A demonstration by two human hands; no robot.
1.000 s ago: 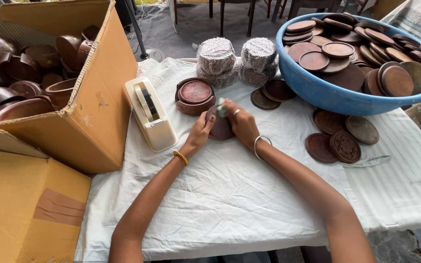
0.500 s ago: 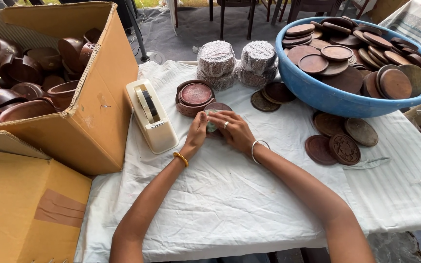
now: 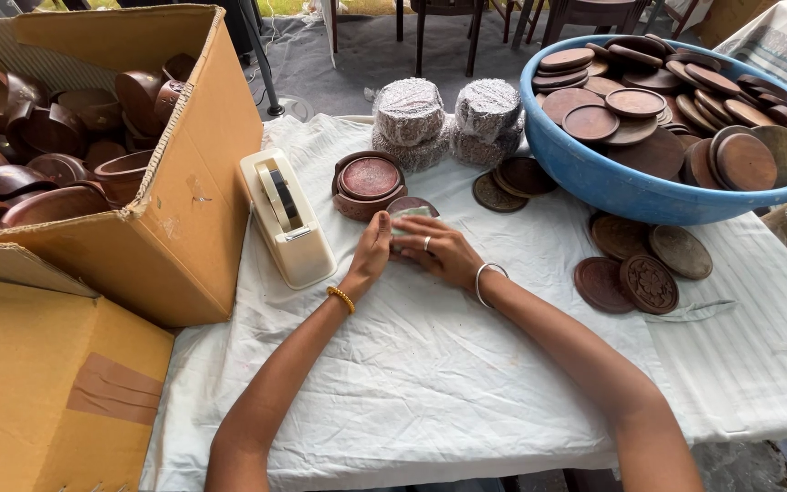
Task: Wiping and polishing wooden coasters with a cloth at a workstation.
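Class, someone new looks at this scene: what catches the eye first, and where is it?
A big blue basin heaped with round brown wooden lids, far right. At centre, the left hand and right hand press a small wrapped piece on the white cloth; wooden bowls fill the cardboard box, left.

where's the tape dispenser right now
In the head view the cream tape dispenser stands on the white cloth, left of both hands, between the open cardboard box and a lidded wooden bowl.
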